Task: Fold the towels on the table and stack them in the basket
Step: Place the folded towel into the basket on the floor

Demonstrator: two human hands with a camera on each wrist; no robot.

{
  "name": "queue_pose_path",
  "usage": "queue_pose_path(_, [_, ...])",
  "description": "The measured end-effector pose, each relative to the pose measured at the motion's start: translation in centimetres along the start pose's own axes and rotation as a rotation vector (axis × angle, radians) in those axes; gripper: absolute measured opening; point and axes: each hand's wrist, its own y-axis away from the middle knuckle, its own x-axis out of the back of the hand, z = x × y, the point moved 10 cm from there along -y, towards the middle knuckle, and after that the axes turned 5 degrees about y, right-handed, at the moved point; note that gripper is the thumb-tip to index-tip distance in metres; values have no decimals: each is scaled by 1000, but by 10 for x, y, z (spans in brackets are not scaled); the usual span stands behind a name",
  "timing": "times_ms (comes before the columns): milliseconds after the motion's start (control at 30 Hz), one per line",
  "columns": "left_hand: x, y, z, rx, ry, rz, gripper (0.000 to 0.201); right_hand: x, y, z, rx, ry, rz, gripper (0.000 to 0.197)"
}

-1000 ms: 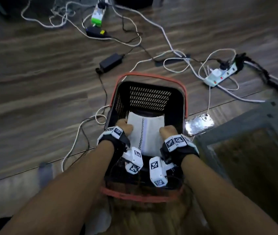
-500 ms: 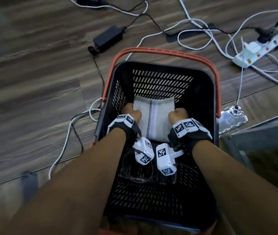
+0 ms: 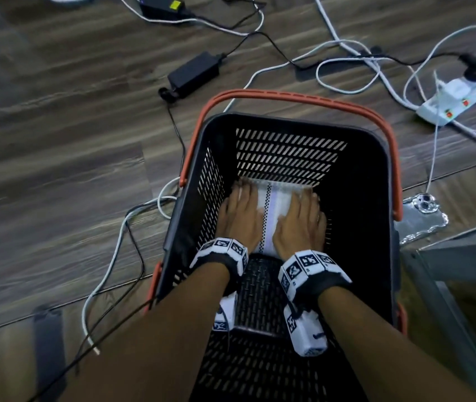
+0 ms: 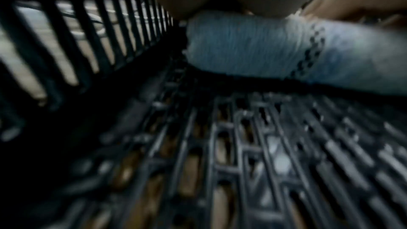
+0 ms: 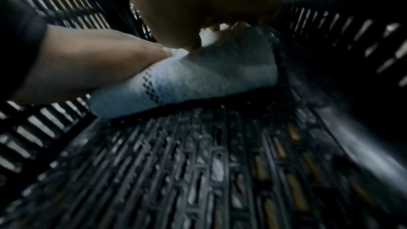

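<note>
Both palms flat w/ fingers straight: left hand (image 3: 241, 214), right hand (image 3: 300, 224) press the folded towel (image 3: 271, 210) onto the basket (image 3: 358, 198) floor, nothing gripped. Soft, light; prob best lifted by its sides.

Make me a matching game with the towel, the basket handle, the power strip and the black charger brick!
Things:
1. towel
2. basket handle
3. power strip
4. charger brick

Descriptions:
A. orange-red
B. white, on the floor right of the basket
C. under both hands, in the basket
D. black, on the floor beyond the basket's left corner

Pairs: 1-C, 2-A, 3-B, 4-D
</note>
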Motion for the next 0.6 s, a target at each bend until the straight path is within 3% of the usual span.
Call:
queue_pose_path(200, [-16,1,-6,-3,-83,56,62,-18,3,4,17,35,93,62])
queue_pose_path(300, [-13,1,-3,1,-90,36,61,-19,3,3,23,55,58,60])
queue_pose_path(467, [-8,8,0,117,-180,-240,60,-11,5,1,9,142,-246,65])
queue_pose_path(600, [33,30,23,156,-253,-388,38,22,22,-3,40,107,-493,35])
